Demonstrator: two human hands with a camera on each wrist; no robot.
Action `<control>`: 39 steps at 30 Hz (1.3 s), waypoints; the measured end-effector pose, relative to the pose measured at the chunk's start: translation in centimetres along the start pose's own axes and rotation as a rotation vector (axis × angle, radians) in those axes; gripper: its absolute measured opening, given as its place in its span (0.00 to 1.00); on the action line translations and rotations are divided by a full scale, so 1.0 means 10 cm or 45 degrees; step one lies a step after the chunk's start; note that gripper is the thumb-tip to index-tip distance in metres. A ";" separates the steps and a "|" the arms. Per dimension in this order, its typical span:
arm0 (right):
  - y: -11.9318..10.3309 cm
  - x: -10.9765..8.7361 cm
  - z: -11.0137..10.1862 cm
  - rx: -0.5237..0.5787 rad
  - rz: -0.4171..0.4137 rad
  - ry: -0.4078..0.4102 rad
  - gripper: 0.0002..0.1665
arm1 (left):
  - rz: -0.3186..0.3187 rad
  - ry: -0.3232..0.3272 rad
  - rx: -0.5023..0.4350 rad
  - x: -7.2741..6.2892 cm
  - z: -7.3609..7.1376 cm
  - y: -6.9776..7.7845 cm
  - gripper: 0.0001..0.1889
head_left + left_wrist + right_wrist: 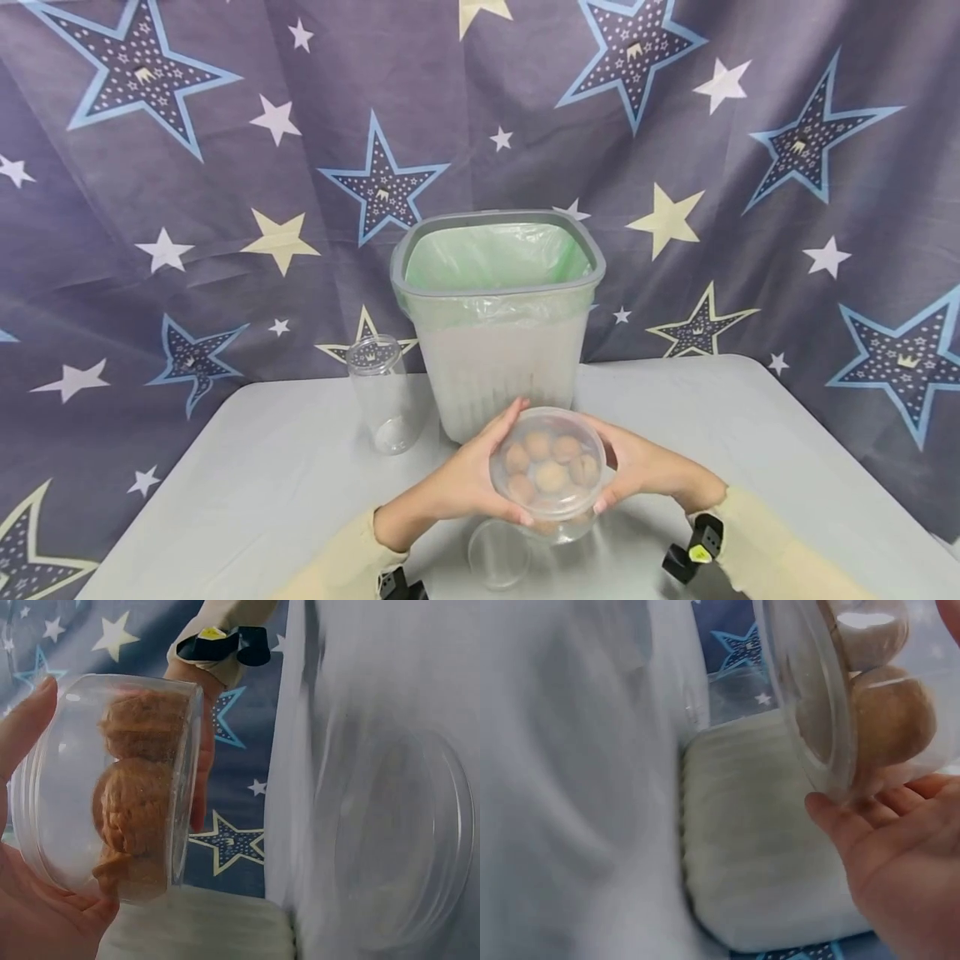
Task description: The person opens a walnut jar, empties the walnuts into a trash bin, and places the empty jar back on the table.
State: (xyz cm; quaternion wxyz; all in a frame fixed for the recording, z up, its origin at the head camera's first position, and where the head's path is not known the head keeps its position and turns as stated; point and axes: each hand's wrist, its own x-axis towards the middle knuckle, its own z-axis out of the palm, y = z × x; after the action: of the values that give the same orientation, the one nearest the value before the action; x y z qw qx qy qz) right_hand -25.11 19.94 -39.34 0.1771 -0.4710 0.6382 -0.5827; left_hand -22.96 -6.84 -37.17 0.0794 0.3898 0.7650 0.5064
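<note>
Both hands hold a clear round plastic tub (566, 527) of walnuts (551, 477) above the table, in front of the bin. Several walnuts lie at its bottom, seen through the translucent top. My left hand (472, 479) grips one side, its thumb along the near edge and its fingers at the far edge. Opposite it, my right hand (637, 462) curls round the other side, thumb at the near rim. In the left wrist view, the walnuts (135, 810) rest against the tub's base. Below the tub, a clear round plastic piece (498, 554) lies on the table.
A grey-rimmed waste bin (502, 358) with a green liner stands behind the hands. Left of it is a tall clear plastic jar (382, 400). A light cloth covers the table (285, 467); a star-patterned curtain (510, 83) hangs behind.
</note>
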 end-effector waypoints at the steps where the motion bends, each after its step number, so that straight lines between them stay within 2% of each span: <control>1: -0.02 0.02 0.01 -0.021 -0.010 0.000 0.60 | 0.007 0.004 0.004 -0.01 -0.01 0.01 0.67; 7: -0.10 0.13 0.05 -0.071 -0.050 0.018 0.59 | 0.056 0.082 -0.023 -0.08 -0.07 0.04 0.65; 13: -0.17 0.22 0.10 -0.094 -0.107 0.043 0.59 | 0.145 0.188 -0.020 -0.12 -0.10 0.07 0.64; 17: -0.21 0.26 0.16 -0.123 -0.134 0.135 0.59 | 0.215 0.260 -0.001 -0.12 -0.13 0.10 0.62; 21: -0.26 0.29 0.24 -0.155 -0.113 0.269 0.61 | 0.230 0.314 -0.004 -0.11 -0.16 0.11 0.61; 31: -0.32 0.34 0.46 -0.324 -0.023 0.536 0.67 | 0.249 0.339 0.000 -0.12 -0.23 0.09 0.60; 39: -0.36 0.38 0.53 -0.379 -0.028 0.568 0.68 | 0.268 0.337 -0.047 -0.12 -0.26 0.07 0.59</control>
State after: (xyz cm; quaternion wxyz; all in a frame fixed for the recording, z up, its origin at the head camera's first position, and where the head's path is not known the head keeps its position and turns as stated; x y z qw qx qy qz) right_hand -21.42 14.28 -36.23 -0.0454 -0.3588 0.7349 -0.5737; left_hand -23.08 -9.35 -35.69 -0.0685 0.3961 0.7142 0.5730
